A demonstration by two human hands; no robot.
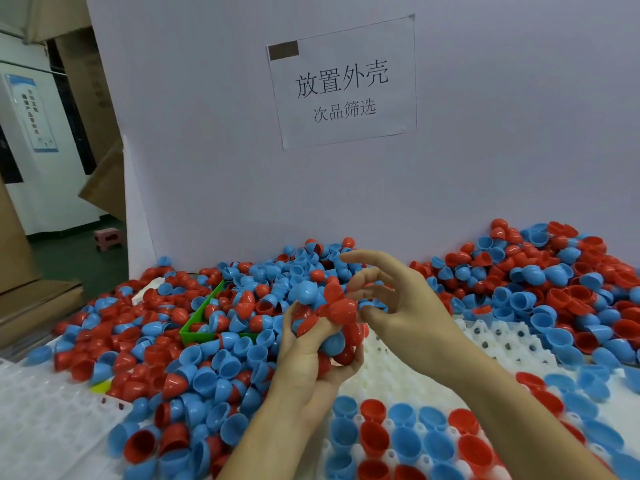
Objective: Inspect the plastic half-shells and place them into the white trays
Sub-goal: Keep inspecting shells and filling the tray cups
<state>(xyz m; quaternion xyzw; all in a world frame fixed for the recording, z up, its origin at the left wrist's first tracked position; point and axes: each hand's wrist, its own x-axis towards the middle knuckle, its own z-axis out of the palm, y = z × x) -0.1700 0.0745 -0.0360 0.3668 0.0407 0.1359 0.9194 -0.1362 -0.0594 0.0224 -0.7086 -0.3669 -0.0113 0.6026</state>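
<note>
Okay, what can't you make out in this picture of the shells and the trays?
Head view only:
- Handful of red and blue plastic half-shells: count and flaws hidden by left hand.
- Green plastic bin: mostly buried under shells.
- White moulded tray: cut off by bottom edge.
- Right hand: fingertips blurred.

Work surface mostly hidden under stuff. Loose red/blue half-shells [194, 368] heaped across centre, left and upper right of frame. White tray [398, 379] lower centre-right, shells seated in its near rows. 2nd white tray [52, 420] lower left. Green bin [195, 336] centre-left, half buried in the pile.
</note>
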